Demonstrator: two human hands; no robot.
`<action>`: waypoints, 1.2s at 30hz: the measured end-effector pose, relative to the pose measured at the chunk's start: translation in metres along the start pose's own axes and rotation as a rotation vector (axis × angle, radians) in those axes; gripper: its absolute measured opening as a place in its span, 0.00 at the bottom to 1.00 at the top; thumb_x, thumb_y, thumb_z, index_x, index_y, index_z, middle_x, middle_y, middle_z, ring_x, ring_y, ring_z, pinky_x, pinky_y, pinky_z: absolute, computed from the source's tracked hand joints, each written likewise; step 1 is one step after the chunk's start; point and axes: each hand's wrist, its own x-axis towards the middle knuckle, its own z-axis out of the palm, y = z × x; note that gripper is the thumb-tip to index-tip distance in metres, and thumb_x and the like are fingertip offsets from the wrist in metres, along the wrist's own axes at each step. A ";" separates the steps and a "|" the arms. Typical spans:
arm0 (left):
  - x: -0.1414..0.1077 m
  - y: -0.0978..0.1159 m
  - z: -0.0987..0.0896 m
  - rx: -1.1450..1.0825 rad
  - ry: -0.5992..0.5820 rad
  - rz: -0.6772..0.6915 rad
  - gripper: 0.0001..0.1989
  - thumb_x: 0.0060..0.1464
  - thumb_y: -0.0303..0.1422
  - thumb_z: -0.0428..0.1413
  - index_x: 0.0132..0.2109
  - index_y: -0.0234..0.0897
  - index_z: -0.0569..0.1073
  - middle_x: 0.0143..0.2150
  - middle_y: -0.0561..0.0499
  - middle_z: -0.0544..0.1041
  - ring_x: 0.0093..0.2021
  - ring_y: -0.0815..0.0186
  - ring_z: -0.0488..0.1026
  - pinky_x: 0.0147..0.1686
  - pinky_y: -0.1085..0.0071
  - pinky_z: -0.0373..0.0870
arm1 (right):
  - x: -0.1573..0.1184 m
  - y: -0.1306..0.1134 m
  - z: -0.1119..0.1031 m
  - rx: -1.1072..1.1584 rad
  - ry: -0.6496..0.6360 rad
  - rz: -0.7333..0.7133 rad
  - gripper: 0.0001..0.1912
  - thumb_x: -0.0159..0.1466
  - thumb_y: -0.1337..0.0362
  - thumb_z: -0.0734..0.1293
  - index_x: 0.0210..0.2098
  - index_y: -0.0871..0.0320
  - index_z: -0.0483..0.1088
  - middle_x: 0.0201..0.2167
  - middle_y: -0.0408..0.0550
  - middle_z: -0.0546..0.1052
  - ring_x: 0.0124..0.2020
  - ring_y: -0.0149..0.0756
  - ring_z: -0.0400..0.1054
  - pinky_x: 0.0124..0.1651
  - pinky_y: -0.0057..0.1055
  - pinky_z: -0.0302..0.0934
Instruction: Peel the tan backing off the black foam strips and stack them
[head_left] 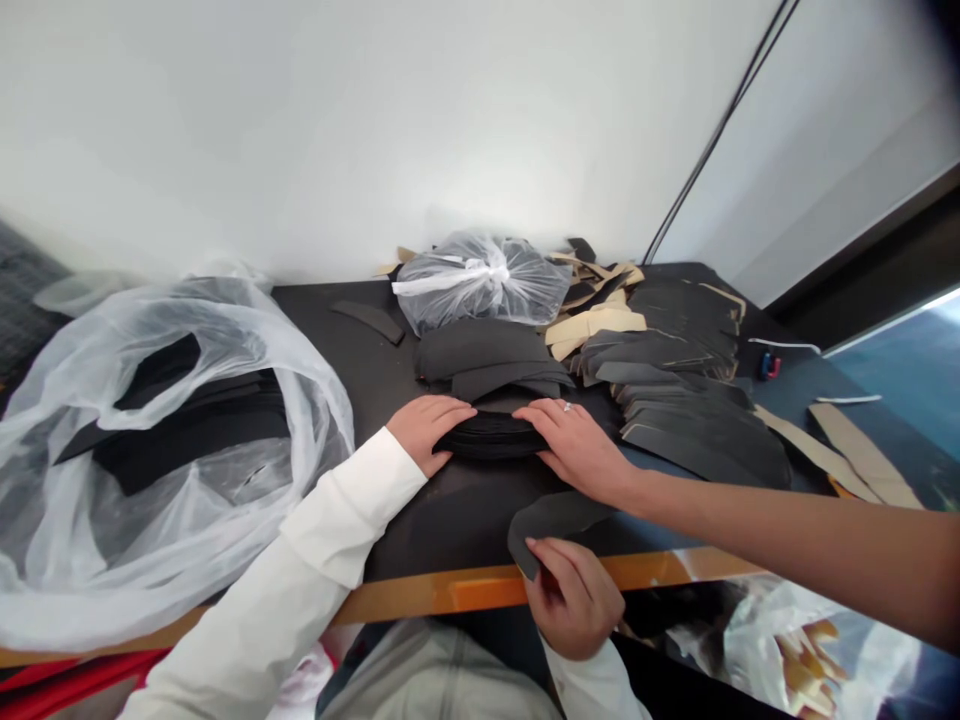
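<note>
My left hand [429,432] is closed on the left end of a stack of thin, black curved pieces [491,437], thumb in front and fingers over the top. A co-worker's hand [574,445], wearing a ring, comes in from the right and grips the stack's other end. Lower down, near the table's front edge, my right hand [574,598] pinches the left end of a single dark grey curved piece [551,520]. That piece bends upward from my fingers, and its far end lies beneath the co-worker's wrist. Behind the stack lies a pile of similar dark pieces [487,358].
At left, an open translucent plastic bag [315,400] holds black pieces. A tied clear bag [480,285] sits by the wall. Fanned dark pieces [690,420] and tan strips [862,455] lie on the right. One loose dark piece [369,320] rests on the black tabletop [442,525].
</note>
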 end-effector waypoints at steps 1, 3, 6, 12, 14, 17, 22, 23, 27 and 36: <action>-0.001 -0.001 0.000 0.007 -0.006 0.006 0.32 0.44 0.26 0.54 0.59 0.37 0.65 0.57 0.43 0.73 0.57 0.56 0.69 0.58 0.57 0.65 | 0.006 0.008 -0.004 -0.003 -0.065 -0.018 0.24 0.58 0.72 0.65 0.53 0.57 0.65 0.49 0.54 0.72 0.48 0.45 0.67 0.48 0.41 0.63; -0.001 -0.003 0.000 0.019 -0.008 0.013 0.32 0.43 0.26 0.55 0.60 0.36 0.65 0.58 0.43 0.73 0.57 0.55 0.69 0.58 0.57 0.65 | 0.015 0.020 -0.010 -0.002 -0.149 -0.043 0.26 0.57 0.74 0.65 0.54 0.58 0.64 0.50 0.55 0.72 0.48 0.46 0.67 0.48 0.43 0.64; -0.001 -0.002 -0.001 0.014 -0.019 0.012 0.32 0.44 0.27 0.55 0.60 0.36 0.66 0.57 0.43 0.73 0.57 0.55 0.69 0.58 0.57 0.65 | 0.021 0.029 -0.013 0.036 -0.138 -0.052 0.25 0.57 0.75 0.65 0.54 0.58 0.64 0.52 0.54 0.71 0.50 0.46 0.68 0.48 0.44 0.67; 0.001 0.003 -0.002 -0.001 -0.030 -0.011 0.30 0.50 0.29 0.56 0.61 0.36 0.64 0.57 0.42 0.74 0.57 0.56 0.70 0.57 0.58 0.67 | -0.001 0.004 0.006 0.057 0.179 0.115 0.14 0.65 0.62 0.61 0.48 0.55 0.71 0.55 0.51 0.68 0.48 0.44 0.72 0.43 0.42 0.70; 0.002 0.002 -0.001 -0.009 -0.004 -0.036 0.28 0.55 0.31 0.54 0.62 0.34 0.62 0.56 0.40 0.74 0.57 0.56 0.71 0.56 0.58 0.67 | -0.018 -0.014 0.017 0.044 0.363 0.204 0.14 0.65 0.58 0.61 0.47 0.55 0.73 0.52 0.52 0.71 0.46 0.43 0.73 0.42 0.41 0.71; 0.002 0.002 0.001 -0.034 0.040 -0.089 0.28 0.59 0.36 0.52 0.64 0.33 0.59 0.57 0.39 0.73 0.56 0.56 0.71 0.55 0.59 0.69 | -0.043 -0.040 0.028 0.041 0.468 0.241 0.14 0.65 0.57 0.63 0.45 0.56 0.74 0.48 0.53 0.73 0.44 0.42 0.73 0.40 0.38 0.72; 0.000 0.006 -0.002 -0.098 0.077 -0.190 0.32 0.59 0.40 0.54 0.67 0.38 0.56 0.58 0.41 0.71 0.56 0.56 0.71 0.54 0.61 0.70 | -0.072 -0.075 0.040 0.064 0.597 0.253 0.10 0.63 0.63 0.64 0.41 0.56 0.75 0.37 0.50 0.77 0.36 0.35 0.74 0.37 0.32 0.71; 0.000 0.006 -0.002 -0.116 0.100 -0.217 0.32 0.58 0.41 0.54 0.67 0.38 0.56 0.59 0.41 0.71 0.57 0.55 0.71 0.54 0.60 0.70 | -0.076 -0.081 0.042 0.073 0.644 0.254 0.08 0.63 0.65 0.64 0.40 0.57 0.74 0.35 0.49 0.77 0.34 0.34 0.73 0.36 0.30 0.70; 0.003 0.002 -0.002 -0.286 0.369 -0.376 0.32 0.55 0.41 0.57 0.64 0.38 0.58 0.59 0.40 0.69 0.58 0.54 0.70 0.54 0.57 0.71 | -0.083 -0.096 0.046 0.096 0.743 0.245 0.09 0.60 0.74 0.64 0.37 0.58 0.73 0.28 0.46 0.77 0.29 0.31 0.71 0.34 0.27 0.68; 0.009 -0.021 0.013 -0.996 0.577 -0.729 0.31 0.46 0.47 0.63 0.53 0.39 0.64 0.49 0.45 0.70 0.47 0.60 0.72 0.34 0.68 0.80 | -0.087 -0.096 0.048 0.106 0.702 0.284 0.12 0.59 0.72 0.64 0.40 0.54 0.73 0.28 0.47 0.78 0.28 0.35 0.73 0.31 0.32 0.70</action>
